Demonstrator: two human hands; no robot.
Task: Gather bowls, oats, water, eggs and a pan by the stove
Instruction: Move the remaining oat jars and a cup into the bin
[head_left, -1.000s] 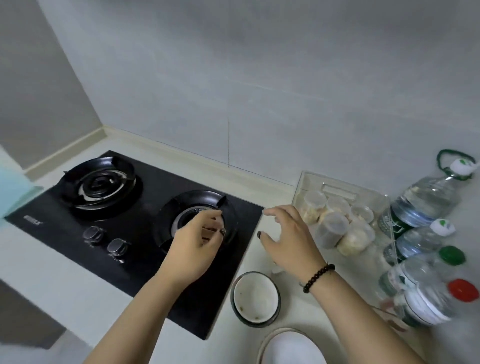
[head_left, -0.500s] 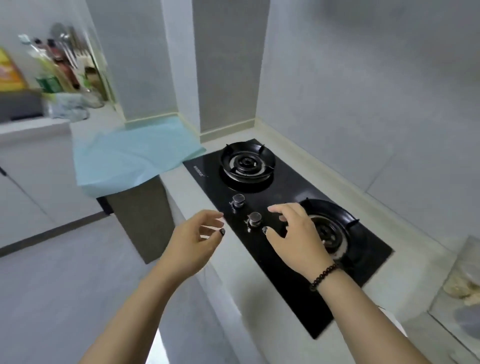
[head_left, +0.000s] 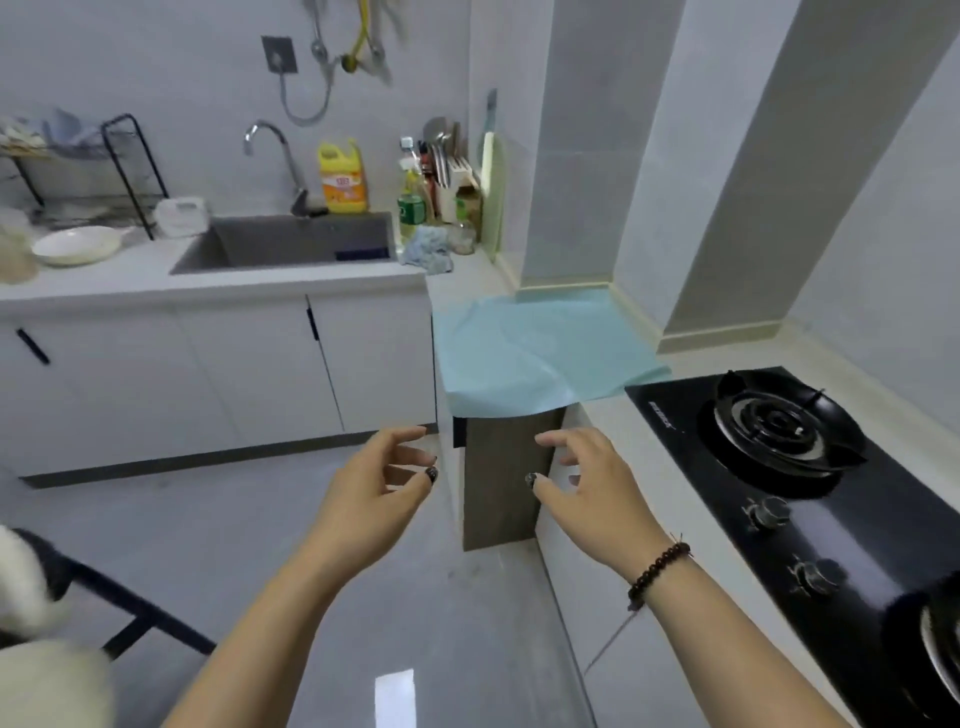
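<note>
Counter (head_left: 613, 415) runs in an L: sink leg along the far wall, stove leg down the right side.

Stove (head_left: 810, 499), black glass, two burners, sits on the right leg of the counter; far burner (head_left: 784, 421) fully in view, near one cut off at the bottom-right corner. Two knobs (head_left: 766, 512) along the stove's front edge.

Sink (head_left: 291, 244) sunk into the far leg, tap at its back edge, yellow detergent bottle (head_left: 343, 179) just beside the tap.

Blue cloth (head_left: 535, 353) covers the counter corner between sink leg and stove, front edge hanging over.

Dish rack (head_left: 78, 171) at the far-left end of the counter. White pan (head_left: 78, 244) lies on the counter in front of the rack, left of the sink, well apart from the stove.

Cluster of bottles and a utensil holder (head_left: 441, 176) at the back corner right of the sink; contents too small to sort.

Left hand (head_left: 363, 499) in the air over the floor, fingers loosely spread and curled, holding nothing. Right hand (head_left: 592, 488) same, spread and empty, just off the stove leg's front edge, bead bracelet (head_left: 657, 569) on the wrist. Hands apart, not touching anything.

No bowls, oats, water or eggs in view.
</note>
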